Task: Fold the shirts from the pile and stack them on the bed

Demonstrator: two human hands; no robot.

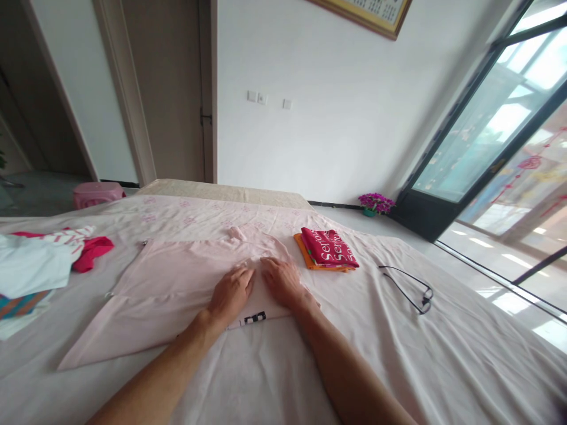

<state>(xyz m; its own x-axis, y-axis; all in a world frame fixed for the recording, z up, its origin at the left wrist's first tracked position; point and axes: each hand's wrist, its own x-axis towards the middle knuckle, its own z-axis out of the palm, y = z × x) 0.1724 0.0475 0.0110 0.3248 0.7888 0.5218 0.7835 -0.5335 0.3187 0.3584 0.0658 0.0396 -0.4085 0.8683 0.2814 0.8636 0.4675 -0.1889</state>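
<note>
Currently, the loose clothes (42, 262) lie heaped far to the left of the stack (330, 251), which serves as the reference for all places; their overlap could make pieces drag one another if any is pulled.

Immediately left of the stack, the pink garment (168, 268) is spread on the sheet (367, 360). Principal risk, in my judgement: creasing, since its cloth is ruckled about the hands and uneven pressure could fix those ruckles. The sheet is itself rumpled, so it may slide along with the garment.

Stack: a rightward sweep could knock it askew, the garment's edge being just beside it. Glasses (426, 301), to its right with their arms unfolded, could be bent by a stray forearm.

Pose, left to right: the left hand (233, 289) rests palm down on the garment, fingers lightly bent and angled toward the stack side. The right hand (282, 280), nearest the stack, also lies palm down, fingers inclined away from it. Both appear loosely extended; whether either pinches fabric cannot be determined.
</note>
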